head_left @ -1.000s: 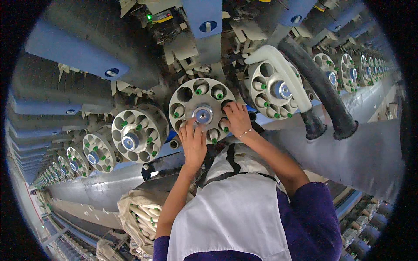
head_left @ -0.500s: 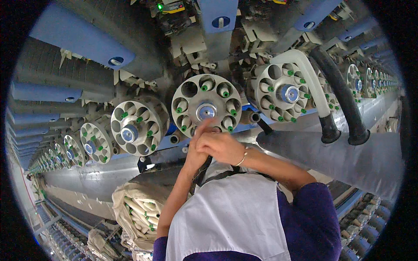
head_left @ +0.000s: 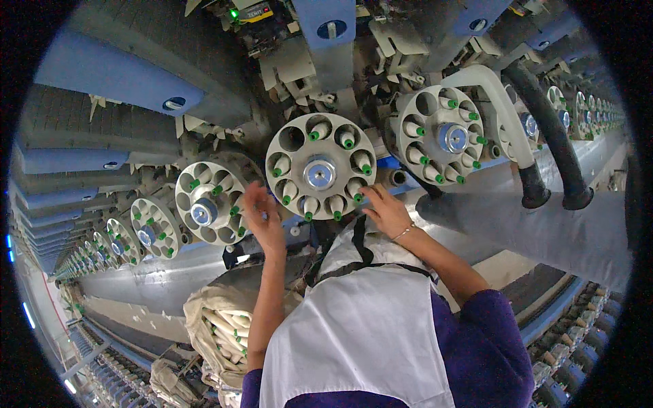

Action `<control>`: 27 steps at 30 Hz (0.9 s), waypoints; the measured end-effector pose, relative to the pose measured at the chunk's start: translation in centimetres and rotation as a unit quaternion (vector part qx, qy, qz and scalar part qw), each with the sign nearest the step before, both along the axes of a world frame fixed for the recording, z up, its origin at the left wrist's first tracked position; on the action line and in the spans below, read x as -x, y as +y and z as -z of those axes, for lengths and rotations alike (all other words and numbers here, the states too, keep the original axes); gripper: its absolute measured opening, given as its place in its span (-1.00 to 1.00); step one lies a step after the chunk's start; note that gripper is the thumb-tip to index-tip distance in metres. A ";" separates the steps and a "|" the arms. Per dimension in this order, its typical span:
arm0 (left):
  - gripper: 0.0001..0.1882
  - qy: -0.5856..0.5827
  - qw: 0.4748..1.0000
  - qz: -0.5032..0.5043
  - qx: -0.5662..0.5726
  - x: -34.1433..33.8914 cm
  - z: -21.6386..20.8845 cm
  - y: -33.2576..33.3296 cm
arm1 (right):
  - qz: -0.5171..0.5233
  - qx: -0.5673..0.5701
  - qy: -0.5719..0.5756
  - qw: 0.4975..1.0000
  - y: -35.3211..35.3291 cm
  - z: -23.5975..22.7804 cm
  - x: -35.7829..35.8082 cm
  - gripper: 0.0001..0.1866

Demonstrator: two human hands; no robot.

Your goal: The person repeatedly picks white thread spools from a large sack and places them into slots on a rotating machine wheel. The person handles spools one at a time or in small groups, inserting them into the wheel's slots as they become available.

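Before me is a round magazine (head_left: 320, 141) with a blue and silver hub (head_left: 320, 175). Most of its pockets hold white yarn bobbins with green tips; the upper-left pocket is empty. My right hand (head_left: 390, 212) is at its lower-right rim, fingers stretched toward a green-tipped bobbin (head_left: 356, 188); whether they touch it is unclear. My left hand (head_left: 262, 219) is raised, fingers apart and slightly blurred, between this magazine and the left one (head_left: 197, 231). Nothing shows in the left hand.
Another loaded magazine (head_left: 454, 163) stands to the right, and smaller ones recede along both sides. A cloth sack (head_left: 196, 316) full of bobbins hangs at lower left. White and black hoses (head_left: 563, 163) rise from a grey cover (head_left: 503, 221) at right. Blue machine arms (head_left: 119, 75) jut overhead.
My hands were together below the central magazine; they have separated, the left moving left and the right moving right to the magazine's rim. An added bobbin now shows at the bottom of the magazine.
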State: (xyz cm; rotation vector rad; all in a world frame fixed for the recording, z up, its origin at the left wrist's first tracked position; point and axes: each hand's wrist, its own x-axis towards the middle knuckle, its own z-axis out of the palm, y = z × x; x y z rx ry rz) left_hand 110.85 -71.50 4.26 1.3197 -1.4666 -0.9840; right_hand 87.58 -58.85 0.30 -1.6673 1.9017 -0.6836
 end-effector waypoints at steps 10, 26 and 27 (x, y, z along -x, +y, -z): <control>-0.75 -0.205 0.952 0.223 0.037 4.0 1.5 5.1 | -0.036 0.027 0.066 0.997 -2.1 3.0 -0.1 -0.42; -0.50 -0.451 0.777 0.400 0.182 8.7 3.1 3.6 | 0.103 0.053 -0.136 0.984 1.4 4.8 1.8 -0.60; -0.51 -0.445 0.767 0.416 0.204 8.8 3.2 3.1 | 0.095 0.077 -0.118 0.985 0.9 4.6 1.5 -0.58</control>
